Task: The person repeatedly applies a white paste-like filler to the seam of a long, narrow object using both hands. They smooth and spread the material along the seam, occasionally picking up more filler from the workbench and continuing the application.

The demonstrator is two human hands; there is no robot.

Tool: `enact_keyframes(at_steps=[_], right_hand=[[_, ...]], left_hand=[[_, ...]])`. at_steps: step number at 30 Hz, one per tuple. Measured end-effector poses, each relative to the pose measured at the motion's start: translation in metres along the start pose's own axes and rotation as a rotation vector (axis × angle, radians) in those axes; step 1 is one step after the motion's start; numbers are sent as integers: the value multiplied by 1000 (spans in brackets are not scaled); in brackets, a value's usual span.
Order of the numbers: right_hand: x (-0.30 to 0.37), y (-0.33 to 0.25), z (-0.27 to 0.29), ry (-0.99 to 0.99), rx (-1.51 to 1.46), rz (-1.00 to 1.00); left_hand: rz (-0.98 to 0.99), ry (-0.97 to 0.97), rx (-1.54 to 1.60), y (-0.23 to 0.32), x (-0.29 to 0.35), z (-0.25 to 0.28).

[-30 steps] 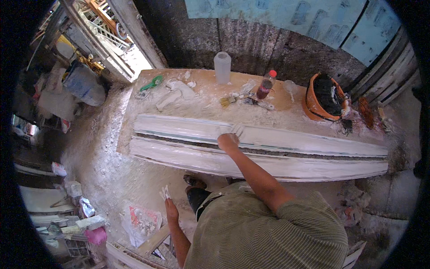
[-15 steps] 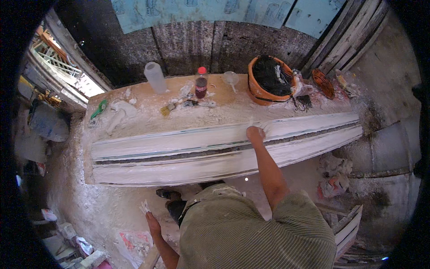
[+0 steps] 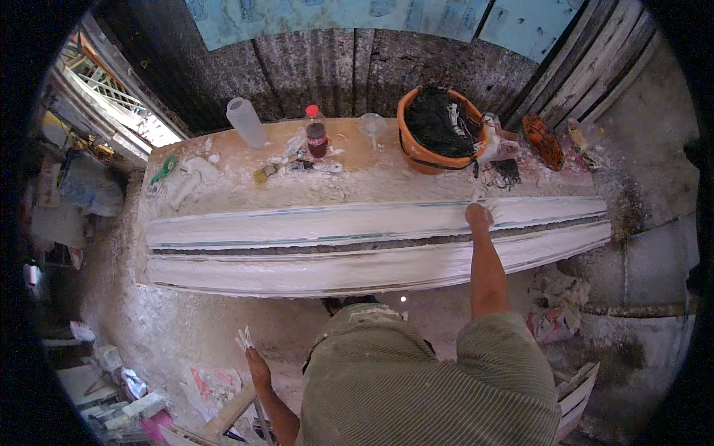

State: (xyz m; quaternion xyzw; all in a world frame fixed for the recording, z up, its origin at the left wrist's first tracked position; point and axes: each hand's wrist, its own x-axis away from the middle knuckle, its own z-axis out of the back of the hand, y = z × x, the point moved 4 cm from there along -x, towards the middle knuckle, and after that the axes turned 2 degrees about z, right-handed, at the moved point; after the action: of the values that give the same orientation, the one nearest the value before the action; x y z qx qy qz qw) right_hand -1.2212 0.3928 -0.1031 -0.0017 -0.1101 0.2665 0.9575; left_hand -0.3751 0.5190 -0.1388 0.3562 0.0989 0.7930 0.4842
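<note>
Two long white-coated strips lie side by side along the table's near edge, a dark gap running between them. My right hand [image 3: 480,214] is on the far strip [image 3: 327,222], right of its middle. White material covers its fingers and blends with the surface, so I cannot make out their shape or anything in them. The near strip [image 3: 327,273] lies under my outstretched right forearm. At my left side, away from the table, my left hand [image 3: 254,358] hangs with white-coated fingers stretched apart, holding nothing.
Along the back of the table [image 3: 357,181] stand a translucent bottle [image 3: 247,123], a red-capped bottle [image 3: 316,134], a clear funnel [image 3: 373,131] and an orange bucket [image 3: 435,161] with black stringy material. A brush [image 3: 264,174] lies near them. Debris [image 3: 137,405] lies at lower left.
My right hand has slid to the right along the far strip. My left hand stays low at my side. The whole view has shifted slightly.
</note>
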Motion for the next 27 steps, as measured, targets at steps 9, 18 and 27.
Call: enact_keyframes(at_steps=[9,18,27], right_hand=[[77,-76,1,173,-220,1136],[75,-127,14,11,-268,1290],[74,-151,-25,-716,-926,1216]], left_hand=[[117,80,330,69,114,-123],[377,-97,211,57,271,-254],[329,29,188,112,243,-234]])
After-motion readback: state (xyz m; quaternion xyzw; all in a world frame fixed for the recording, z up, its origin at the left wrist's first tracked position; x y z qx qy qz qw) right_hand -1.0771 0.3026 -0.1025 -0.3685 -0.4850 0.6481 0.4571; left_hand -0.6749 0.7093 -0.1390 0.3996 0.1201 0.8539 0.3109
